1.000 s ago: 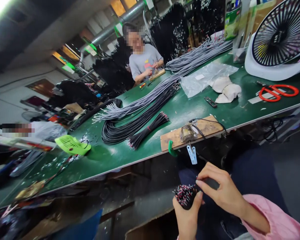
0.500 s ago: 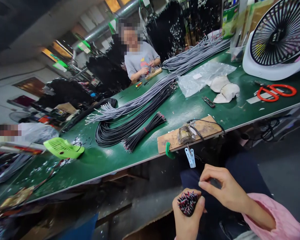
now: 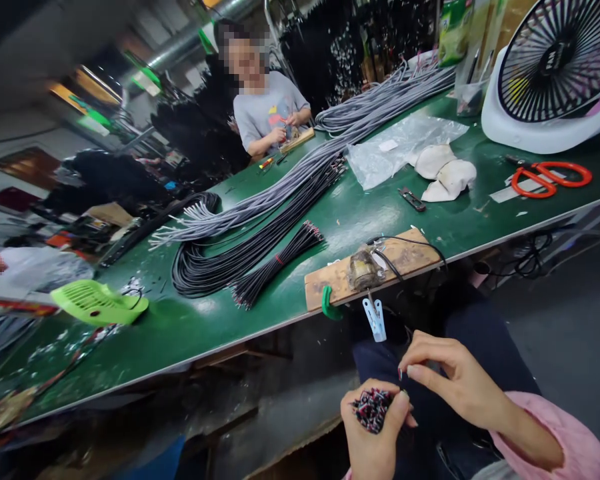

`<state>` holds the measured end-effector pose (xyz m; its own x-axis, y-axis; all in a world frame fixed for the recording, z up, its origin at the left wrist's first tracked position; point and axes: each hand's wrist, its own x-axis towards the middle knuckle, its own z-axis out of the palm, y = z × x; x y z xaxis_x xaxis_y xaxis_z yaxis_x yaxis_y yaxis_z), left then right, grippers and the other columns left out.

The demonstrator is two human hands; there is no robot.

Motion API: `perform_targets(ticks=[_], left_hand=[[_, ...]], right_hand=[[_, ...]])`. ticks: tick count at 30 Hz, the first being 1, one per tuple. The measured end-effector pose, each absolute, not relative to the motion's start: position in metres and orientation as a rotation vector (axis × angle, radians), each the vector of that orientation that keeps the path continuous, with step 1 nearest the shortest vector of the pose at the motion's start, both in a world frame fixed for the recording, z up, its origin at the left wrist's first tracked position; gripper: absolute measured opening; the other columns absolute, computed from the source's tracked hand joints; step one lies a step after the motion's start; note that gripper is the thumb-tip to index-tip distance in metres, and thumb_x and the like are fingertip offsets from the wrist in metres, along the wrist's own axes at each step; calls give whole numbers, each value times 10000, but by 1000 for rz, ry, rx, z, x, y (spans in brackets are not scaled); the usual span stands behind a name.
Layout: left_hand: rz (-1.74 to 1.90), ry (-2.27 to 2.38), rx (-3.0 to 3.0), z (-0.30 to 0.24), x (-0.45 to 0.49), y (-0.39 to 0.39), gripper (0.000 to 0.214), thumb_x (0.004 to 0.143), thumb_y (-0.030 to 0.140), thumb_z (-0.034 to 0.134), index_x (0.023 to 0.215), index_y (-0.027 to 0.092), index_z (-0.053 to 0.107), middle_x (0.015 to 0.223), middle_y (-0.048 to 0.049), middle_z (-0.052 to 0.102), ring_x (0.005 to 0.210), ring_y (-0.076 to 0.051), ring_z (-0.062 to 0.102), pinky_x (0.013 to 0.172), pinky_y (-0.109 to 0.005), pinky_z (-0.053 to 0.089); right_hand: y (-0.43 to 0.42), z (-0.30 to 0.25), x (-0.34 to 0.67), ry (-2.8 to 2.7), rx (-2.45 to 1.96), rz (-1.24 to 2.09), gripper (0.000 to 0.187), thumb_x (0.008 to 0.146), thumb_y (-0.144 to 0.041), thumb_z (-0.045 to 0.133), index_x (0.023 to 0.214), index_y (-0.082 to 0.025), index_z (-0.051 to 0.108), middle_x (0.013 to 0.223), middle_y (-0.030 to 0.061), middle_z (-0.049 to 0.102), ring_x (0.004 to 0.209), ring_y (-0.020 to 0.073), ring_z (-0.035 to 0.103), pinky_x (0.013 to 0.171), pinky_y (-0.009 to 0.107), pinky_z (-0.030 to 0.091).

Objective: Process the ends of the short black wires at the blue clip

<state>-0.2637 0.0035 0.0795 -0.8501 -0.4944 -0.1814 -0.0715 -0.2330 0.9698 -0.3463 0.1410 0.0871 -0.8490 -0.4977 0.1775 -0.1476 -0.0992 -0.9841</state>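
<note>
The workbench [image 3: 220, 327] has a green, glossy top with a pale edge strip and extends diagonally across the room. Overhead light reflects from its surface. The floor [image 3: 570, 333] is grey at right and dark beneath the bench. A pale wall [image 3: 67, 141] at rear left carries a brown panel [image 3: 25, 167]. A metal duct [image 3: 190, 37] runs below the dim ceiling [image 3: 30, 53]; orange-lit panels [image 3: 97, 83] sit near it.
</note>
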Motion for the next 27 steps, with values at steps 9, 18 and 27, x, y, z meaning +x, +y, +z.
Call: perform_targets(ticks=[9, 18, 27], left_hand=[[-2165, -1678, 669, 76, -267, 6, 292, 622, 307, 877, 746, 161, 656, 569, 14, 712, 350, -69, 590, 397, -129, 473], [-2246, -1734, 694, 77, -272, -1, 284, 648, 339, 851, 640, 138, 650, 457, 28, 630, 341, -71, 553, 389, -139, 451], [-2436, -1713, 519, 72, -282, -12, 211, 706, 306, 822, 679, 148, 685, 563, 14, 660, 432, -78, 597, 472, -158, 458]], right_hand=[[139, 98, -346, 2148, -835, -1994, 157, 908, -158, 574, 800, -156, 687, 732, 46, 648, 711, 168, 570, 686, 302, 428], [134, 79, -350, 1914, -620, -2060, 86, 808, -151, 652, 760, -158, 724, 691, 38, 629, 671, 173, 553, 649, 300, 436], [121, 75, -352, 1628, -591, -2173, 335, 891, -441, 624, 704, -164, 611, 699, 16, 540, 672, 157, 497, 637, 287, 393]])
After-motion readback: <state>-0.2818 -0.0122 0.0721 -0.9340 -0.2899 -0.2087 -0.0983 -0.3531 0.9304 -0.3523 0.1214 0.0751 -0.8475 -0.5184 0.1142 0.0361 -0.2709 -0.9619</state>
